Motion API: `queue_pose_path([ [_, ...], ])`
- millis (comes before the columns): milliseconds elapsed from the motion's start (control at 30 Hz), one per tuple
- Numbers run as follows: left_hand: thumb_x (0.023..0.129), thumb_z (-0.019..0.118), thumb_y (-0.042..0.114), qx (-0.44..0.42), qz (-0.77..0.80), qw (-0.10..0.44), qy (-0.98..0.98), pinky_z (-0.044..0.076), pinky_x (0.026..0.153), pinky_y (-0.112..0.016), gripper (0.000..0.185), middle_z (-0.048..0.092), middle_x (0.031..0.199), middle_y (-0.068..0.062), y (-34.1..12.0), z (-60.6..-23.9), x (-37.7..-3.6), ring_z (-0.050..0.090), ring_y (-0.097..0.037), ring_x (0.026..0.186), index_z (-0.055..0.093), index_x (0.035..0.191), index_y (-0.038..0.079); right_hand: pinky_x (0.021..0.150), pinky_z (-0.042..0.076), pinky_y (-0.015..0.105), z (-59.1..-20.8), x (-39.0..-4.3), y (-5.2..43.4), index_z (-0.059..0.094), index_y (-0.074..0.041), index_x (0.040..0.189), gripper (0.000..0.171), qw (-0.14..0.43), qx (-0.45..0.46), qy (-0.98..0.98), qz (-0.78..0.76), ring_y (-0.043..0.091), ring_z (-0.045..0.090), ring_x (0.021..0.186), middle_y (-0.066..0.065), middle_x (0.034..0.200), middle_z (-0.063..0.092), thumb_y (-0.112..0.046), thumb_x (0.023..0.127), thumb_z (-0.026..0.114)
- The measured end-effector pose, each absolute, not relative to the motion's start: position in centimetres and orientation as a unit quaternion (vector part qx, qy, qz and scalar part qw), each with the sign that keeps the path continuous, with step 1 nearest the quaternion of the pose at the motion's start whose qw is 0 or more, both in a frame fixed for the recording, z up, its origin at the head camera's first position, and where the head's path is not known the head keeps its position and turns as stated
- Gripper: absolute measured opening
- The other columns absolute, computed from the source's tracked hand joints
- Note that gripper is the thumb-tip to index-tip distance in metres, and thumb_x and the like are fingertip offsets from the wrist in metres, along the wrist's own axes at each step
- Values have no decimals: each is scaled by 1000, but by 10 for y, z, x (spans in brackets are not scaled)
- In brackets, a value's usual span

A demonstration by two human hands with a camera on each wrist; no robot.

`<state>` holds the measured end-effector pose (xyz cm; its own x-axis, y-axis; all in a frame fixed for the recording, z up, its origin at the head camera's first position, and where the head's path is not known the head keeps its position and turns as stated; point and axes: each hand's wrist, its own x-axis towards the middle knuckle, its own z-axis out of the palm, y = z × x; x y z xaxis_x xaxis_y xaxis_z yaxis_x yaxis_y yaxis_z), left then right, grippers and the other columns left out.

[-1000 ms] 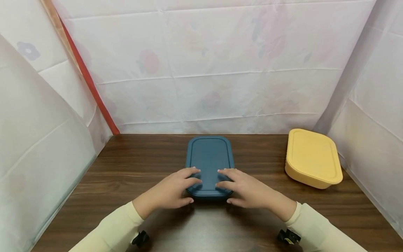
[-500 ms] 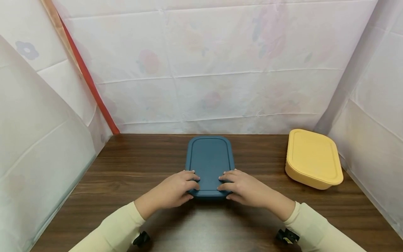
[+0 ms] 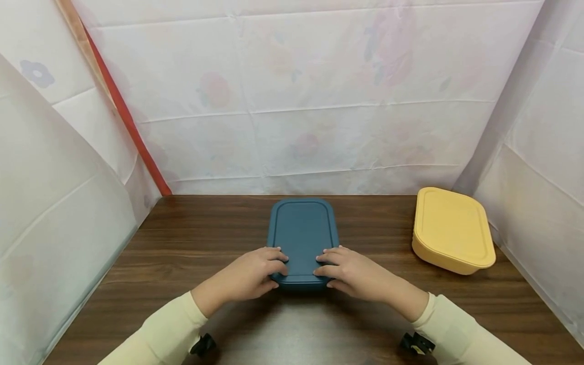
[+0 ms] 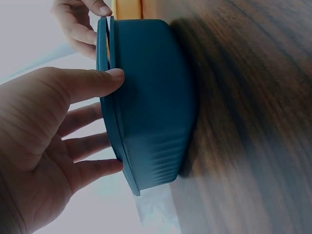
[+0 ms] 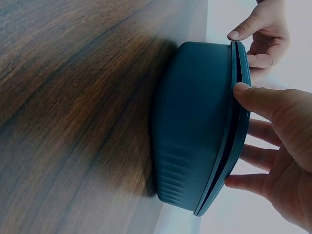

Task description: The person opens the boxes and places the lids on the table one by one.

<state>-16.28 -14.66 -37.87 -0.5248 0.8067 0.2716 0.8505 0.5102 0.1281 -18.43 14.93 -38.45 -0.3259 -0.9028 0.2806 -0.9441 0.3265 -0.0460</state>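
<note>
Blue container (image 3: 302, 238) is set mid-surface (image 3: 191, 243), lid (image 3: 302, 230) on. Left hand (image 3: 248, 276) and right hand (image 3: 353, 274) are curled round the lid's near corners, thumbs under the rim (a gap is visible at the near edge). Lid judged partly freed; full removal remains. Yellow container (image 3: 451, 230) is left untouched.

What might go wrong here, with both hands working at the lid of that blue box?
The lid already gapes at the near corner while the far end looks seated, so it may pop off suddenly. The blue box sits unbraced on smooth wood, gripped only at its near end by the left hand and right hand, so it could slide away toward the wall.
</note>
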Motion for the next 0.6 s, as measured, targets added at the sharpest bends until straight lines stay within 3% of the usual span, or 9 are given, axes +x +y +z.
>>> queue_pose_path([
  [200,79,81,11,-479,-128,77,-865,50,95,-37,25,63,119,-10,-148,-373,-165,58,-30,116,69,100,10,97,47,48,-382,-185,150,67,-13,119,36,117,576,-802,105,30,57,118,10,126,63,-19,85,77],
  [600,79,79,9,-477,-125,76,-867,52,91,-35,24,65,116,-10,-147,-361,-164,61,-25,109,67,99,9,89,52,33,-379,-185,152,68,-7,110,31,171,586,-780,139,20,60,106,7,112,65,-13,82,79],
])
